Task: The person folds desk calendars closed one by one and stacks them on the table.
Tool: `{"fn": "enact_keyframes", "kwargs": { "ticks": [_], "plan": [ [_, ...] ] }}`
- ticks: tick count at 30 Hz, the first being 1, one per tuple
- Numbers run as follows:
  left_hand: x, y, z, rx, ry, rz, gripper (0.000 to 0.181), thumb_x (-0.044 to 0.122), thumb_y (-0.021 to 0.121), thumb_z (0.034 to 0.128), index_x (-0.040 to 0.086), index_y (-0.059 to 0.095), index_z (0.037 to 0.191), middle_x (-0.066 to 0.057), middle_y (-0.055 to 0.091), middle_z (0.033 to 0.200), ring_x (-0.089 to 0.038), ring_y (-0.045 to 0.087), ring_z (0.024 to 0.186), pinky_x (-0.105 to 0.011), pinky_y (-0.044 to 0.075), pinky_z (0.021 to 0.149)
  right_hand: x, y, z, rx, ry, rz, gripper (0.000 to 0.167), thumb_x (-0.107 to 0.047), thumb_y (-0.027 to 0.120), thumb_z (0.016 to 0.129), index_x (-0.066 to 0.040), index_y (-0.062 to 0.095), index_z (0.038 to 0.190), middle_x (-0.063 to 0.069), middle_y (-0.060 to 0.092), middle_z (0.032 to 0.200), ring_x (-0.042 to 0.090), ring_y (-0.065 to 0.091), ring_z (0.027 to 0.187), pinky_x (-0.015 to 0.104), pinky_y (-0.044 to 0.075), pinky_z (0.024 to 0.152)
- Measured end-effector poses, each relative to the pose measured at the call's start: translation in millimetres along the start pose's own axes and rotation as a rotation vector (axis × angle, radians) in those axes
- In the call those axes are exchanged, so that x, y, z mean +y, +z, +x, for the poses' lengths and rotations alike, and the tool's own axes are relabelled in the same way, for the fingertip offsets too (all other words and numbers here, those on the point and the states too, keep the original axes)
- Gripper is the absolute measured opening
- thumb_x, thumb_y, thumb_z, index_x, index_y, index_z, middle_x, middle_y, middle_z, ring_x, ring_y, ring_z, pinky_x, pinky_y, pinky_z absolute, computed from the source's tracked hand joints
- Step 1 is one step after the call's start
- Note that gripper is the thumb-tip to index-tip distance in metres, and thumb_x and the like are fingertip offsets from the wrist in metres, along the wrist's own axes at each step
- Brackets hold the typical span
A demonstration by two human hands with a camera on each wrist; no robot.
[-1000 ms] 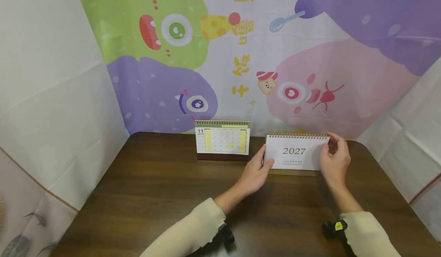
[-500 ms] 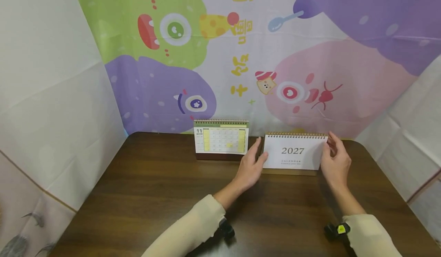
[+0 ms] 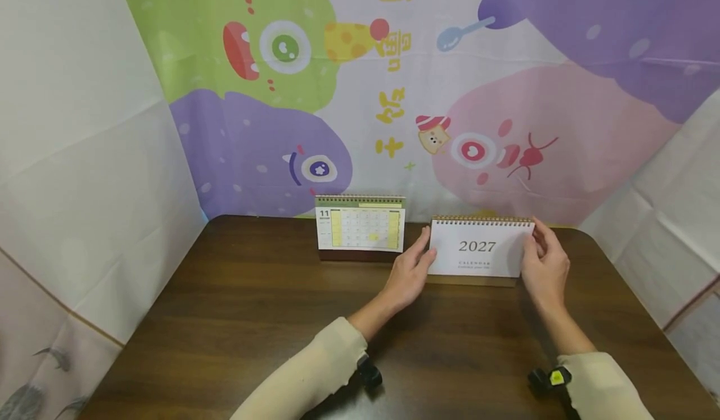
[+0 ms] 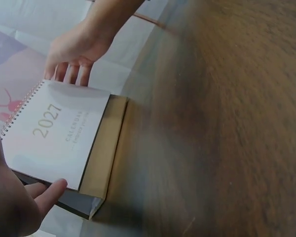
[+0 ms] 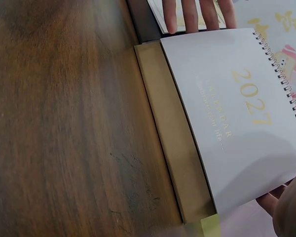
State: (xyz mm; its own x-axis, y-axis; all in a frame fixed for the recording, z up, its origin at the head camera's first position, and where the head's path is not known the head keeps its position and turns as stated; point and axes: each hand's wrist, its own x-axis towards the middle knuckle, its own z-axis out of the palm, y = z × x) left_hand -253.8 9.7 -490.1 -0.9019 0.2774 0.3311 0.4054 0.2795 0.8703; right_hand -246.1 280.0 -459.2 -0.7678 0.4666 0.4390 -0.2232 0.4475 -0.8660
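A white spiral-bound 2027 desk calendar (image 3: 478, 248) stands tilted back on its brown cardboard base (image 5: 170, 123), on the dark wooden table. My left hand (image 3: 407, 270) is at its left edge, with straight fingers and the thumb beside the cover. In the right wrist view, these left fingers (image 5: 202, 15) show past that edge. My right hand (image 3: 545, 270) is at the opposite edge, its fingertips near the upper right corner. In the left wrist view, the right hand's fingers (image 4: 74, 73) extend loosely along the calendar's side; its thumb is hidden there.
A second desk calendar (image 3: 360, 226), with a green top strip and yellow columns, stands just left of the hands. Behind both hangs a cartoon-printed cloth (image 3: 388, 95). White cloth walls (image 3: 84, 145) flank the wooden table (image 3: 253, 326).
My left thumb, over the front of the cover a second ago, has drawn back left to the edge. My right hand stays at the right edge. The view has shifted slightly.
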Motion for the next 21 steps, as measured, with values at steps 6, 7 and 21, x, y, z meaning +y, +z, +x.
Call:
{"fn": "enact_keyframes", "kwargs": {
  "ticks": [6, 7, 21],
  "plan": [
    [-30.3, 11.8, 9.0, 0.019, -0.004, 0.024, 0.067, 0.055, 0.043, 0.1200, 0.021, 0.036, 0.177, 0.000, 0.036, 0.184, -0.017, 0.041, 0.169, -0.035, 0.035, 0.139, -0.9, -0.2, -0.9, -0.011, 0.011, 0.024, 0.044, -0.013, 0.060, 0.112, -0.010, 0.069, 0.155, 0.026, 0.074, 0.148, -0.022, 0.058, 0.105, -0.004, 0.045, 0.092],
    [-27.5, 10.7, 7.9, 0.014, -0.009, 0.014, 0.066, 0.052, 0.044, 0.1204, 0.020, 0.036, 0.177, -0.002, 0.036, 0.184, -0.018, 0.042, 0.169, -0.036, 0.035, 0.140, -0.9, -0.2, -1.4, -0.014, 0.017, 0.027, 0.044, -0.013, 0.060, 0.112, -0.010, 0.069, 0.155, 0.026, 0.073, 0.149, -0.021, 0.058, 0.105, -0.005, 0.045, 0.092],
    [-5.6, -1.3, -8.3, -0.003, -0.031, -0.046, 0.065, 0.044, 0.046, 0.1209, 0.011, 0.034, 0.176, -0.009, 0.033, 0.185, -0.026, 0.036, 0.172, -0.048, 0.029, 0.143, -7.3, 0.3, -13.4, -0.005, 0.015, 0.024, 0.043, -0.014, 0.057, 0.113, -0.007, 0.069, 0.154, 0.027, 0.074, 0.146, -0.021, 0.060, 0.108, -0.002, 0.047, 0.093]
  ]
}}
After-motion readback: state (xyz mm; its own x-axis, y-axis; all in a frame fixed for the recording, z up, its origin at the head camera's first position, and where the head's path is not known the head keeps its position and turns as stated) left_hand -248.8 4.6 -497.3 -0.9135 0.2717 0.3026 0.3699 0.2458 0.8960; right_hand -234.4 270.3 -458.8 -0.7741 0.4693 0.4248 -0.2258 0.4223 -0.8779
